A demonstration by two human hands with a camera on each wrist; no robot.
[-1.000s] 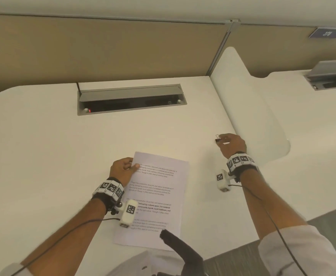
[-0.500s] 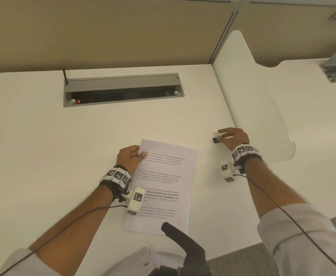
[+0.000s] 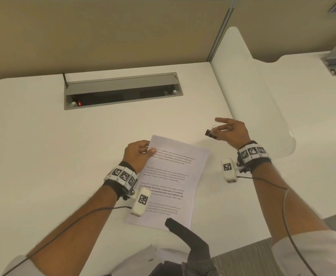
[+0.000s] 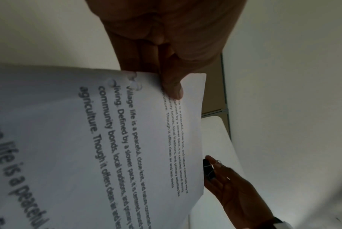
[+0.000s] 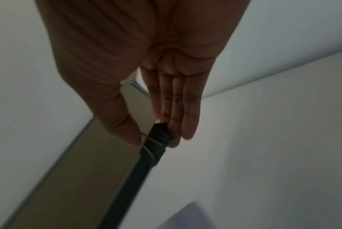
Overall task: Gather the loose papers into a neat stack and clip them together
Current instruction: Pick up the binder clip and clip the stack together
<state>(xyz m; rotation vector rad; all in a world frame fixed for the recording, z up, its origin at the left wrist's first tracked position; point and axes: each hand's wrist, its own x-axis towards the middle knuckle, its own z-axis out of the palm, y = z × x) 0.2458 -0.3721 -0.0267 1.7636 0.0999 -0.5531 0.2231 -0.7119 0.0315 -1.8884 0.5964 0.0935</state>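
Observation:
A stack of printed white papers (image 3: 169,184) lies on the white desk (image 3: 33,156), tilted slightly clockwise. My left hand (image 3: 138,154) pinches its top left corner, thumb on the top sheet; the left wrist view shows the papers (image 4: 107,139) with that thumb (image 4: 172,86) on them. My right hand (image 3: 230,131) is raised just right of the stack's top right corner and pinches a black binder clip (image 3: 211,133) by its wire handles. In the right wrist view the clip (image 5: 156,144) sits between thumb and fingertips, the other fingers straight.
A grey cable tray (image 3: 121,90) with a red light is recessed in the desk behind the papers. A white divider panel (image 3: 252,92) rises at the right, with a tan partition wall (image 3: 103,36) behind. A dark strap (image 3: 189,240) hangs near the desk's front edge.
My right hand has picked the binder clip up off the desk and brought it left, toward the stack's top right corner. The left hand stays on the top left corner.

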